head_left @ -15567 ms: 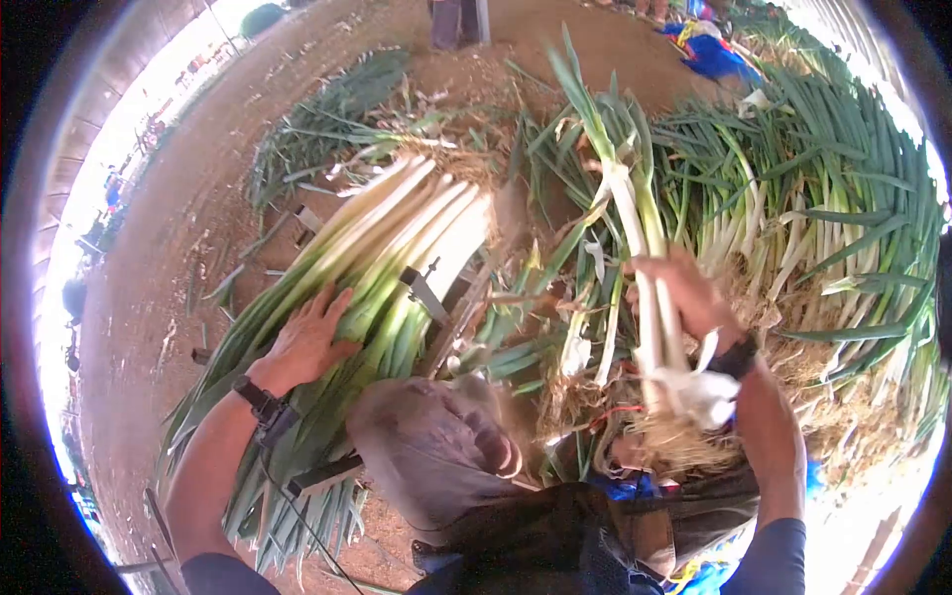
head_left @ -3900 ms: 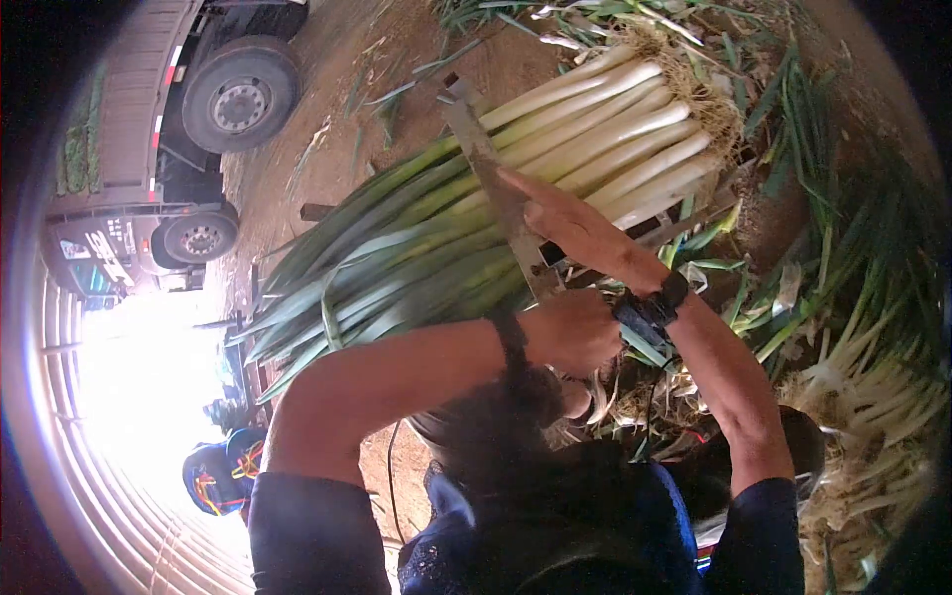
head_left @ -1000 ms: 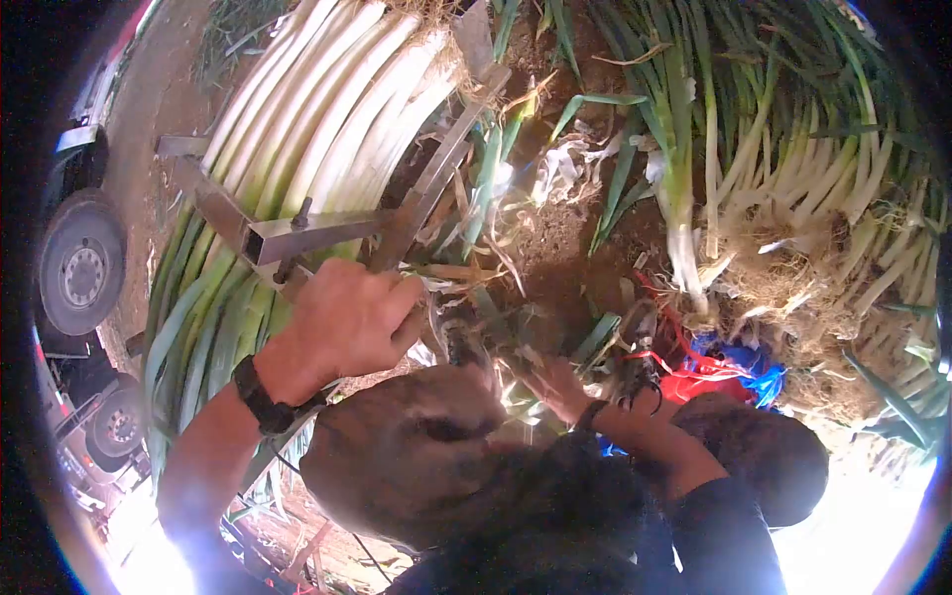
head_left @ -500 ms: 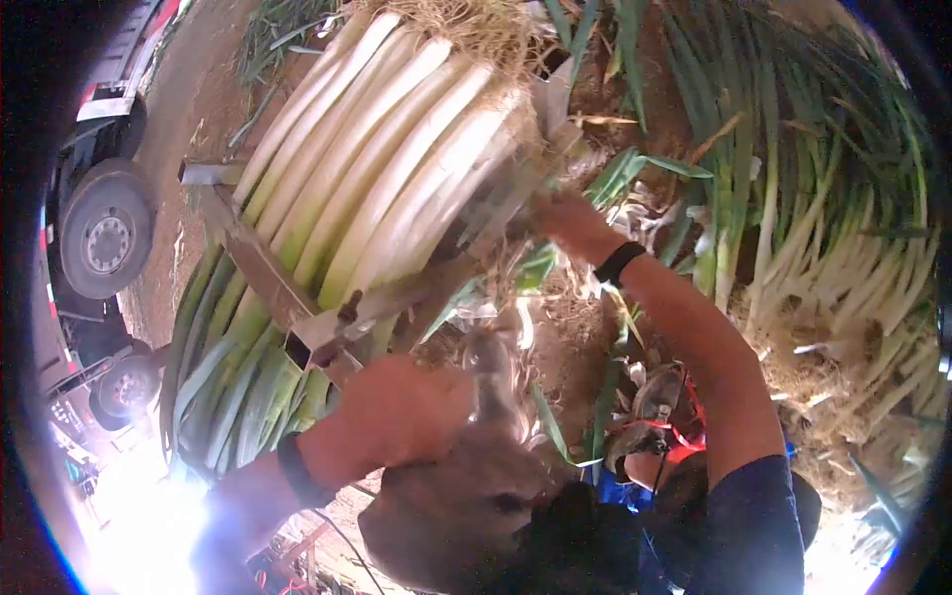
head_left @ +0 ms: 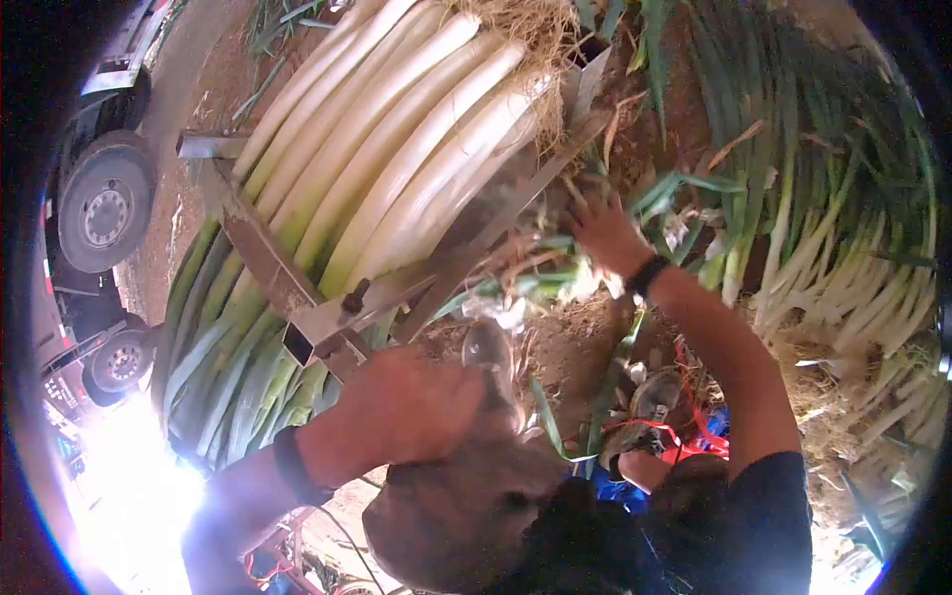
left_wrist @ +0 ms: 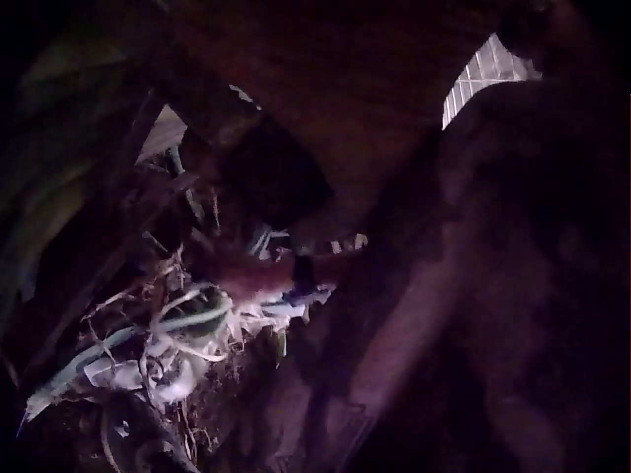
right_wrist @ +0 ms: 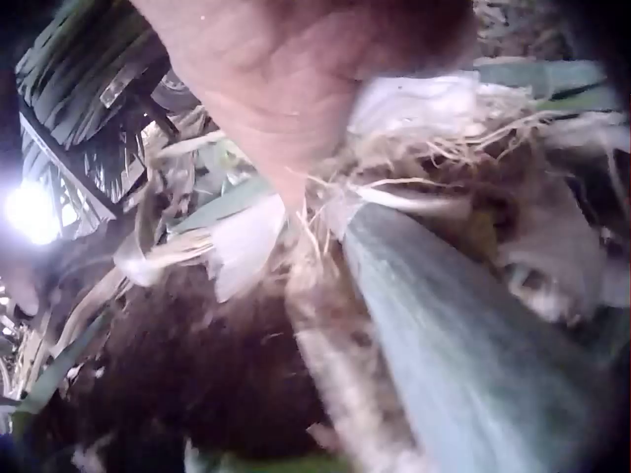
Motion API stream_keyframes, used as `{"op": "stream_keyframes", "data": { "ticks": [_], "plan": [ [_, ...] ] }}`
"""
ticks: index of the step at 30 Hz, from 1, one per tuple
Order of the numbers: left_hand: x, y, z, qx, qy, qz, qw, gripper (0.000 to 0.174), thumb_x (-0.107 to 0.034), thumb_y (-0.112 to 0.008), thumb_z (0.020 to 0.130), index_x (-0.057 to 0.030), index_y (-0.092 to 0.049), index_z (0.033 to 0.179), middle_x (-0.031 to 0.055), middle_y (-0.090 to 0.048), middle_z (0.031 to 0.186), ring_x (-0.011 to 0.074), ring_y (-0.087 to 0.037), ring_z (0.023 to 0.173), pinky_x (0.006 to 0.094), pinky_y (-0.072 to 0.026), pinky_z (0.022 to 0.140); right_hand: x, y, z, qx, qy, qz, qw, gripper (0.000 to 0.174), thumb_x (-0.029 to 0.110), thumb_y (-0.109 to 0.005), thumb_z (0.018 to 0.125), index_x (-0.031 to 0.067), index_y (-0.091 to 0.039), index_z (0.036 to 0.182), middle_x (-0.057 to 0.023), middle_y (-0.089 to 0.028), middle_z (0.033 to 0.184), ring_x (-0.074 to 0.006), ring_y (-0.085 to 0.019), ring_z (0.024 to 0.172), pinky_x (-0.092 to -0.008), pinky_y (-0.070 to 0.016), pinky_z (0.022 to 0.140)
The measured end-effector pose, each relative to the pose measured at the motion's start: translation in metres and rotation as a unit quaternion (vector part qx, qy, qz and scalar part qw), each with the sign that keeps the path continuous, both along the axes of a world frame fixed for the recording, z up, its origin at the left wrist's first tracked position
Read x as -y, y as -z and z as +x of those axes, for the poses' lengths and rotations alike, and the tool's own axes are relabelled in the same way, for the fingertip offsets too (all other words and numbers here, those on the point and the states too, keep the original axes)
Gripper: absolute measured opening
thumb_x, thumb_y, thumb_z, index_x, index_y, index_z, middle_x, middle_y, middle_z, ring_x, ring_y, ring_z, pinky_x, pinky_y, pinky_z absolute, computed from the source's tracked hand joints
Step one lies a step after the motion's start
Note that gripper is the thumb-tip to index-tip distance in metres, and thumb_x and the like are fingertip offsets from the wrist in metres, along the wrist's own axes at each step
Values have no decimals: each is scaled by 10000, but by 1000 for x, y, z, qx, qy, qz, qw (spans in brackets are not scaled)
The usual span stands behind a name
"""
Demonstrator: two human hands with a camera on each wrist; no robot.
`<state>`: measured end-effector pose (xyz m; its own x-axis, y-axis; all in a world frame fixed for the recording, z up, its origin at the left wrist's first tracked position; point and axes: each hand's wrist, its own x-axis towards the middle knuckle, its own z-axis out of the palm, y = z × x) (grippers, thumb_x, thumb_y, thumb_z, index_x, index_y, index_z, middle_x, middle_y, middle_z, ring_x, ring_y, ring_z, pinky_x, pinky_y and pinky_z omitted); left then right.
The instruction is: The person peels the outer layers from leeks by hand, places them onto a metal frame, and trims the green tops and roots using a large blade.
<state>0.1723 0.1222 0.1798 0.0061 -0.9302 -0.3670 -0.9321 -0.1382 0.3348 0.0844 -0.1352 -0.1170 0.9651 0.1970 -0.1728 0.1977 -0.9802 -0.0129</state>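
Observation:
A thick bundle of leeks [head_left: 387,159] lies in a metal frame [head_left: 268,248], white stalks and roots toward the top, green leaves lower left. My right hand [head_left: 607,238] is low beside the frame, fingers spread among leaf scraps [head_left: 555,278] on the soil. In the right wrist view, that hand [right_wrist: 286,89] touches pale peelings and roots [right_wrist: 424,108], with a broad green leaf [right_wrist: 463,345] below it. My left hand [head_left: 407,407] is blurred over my bent knee, near the frame's lower corner. Its fingers are hidden underneath, and the left wrist view is very dark.
A large pile of loose leeks [head_left: 813,198] lies on the right, roots facing me. Red string [head_left: 674,441] and blue plastic [head_left: 620,488] lie near my right leg. A truck wheel [head_left: 106,215] stands at the far left.
About 15 seconds ago my right hand held leeks and my left lay on the bundle. Within the last second my right hand has moved from near my knee out to the scraps beside the frame.

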Motion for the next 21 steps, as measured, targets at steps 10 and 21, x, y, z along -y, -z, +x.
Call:
{"op": "stream_keyframes", "data": {
  "ticks": [10, 21],
  "plan": [
    [-6, -1, -2, -27, -35, -57, 997, 147, -175, -642, 759, -87, -546, 826, 68, -584, 628, 298, -641, 565, 435, -504, 492, 4, 5, -155, -147, 181, 164, 958, 218, 111, -636, 799, 49, -679, 1003, -155, -684, 840, -310, -694, 720, -453, -533, 547],
    [-17, 7, -3, -20, -125, -48, 991, 140, -209, -621, 801, -80, -586, 844, 86, -571, 601, 319, -647, 552, 455, -523, 485, 248, -57, 4, 120, 571, 287, 759, 243, 236, -687, 848, 14, -707, 945, -81, -677, 772, -150, -606, 677, -341, -498, 635]
  ]
}}
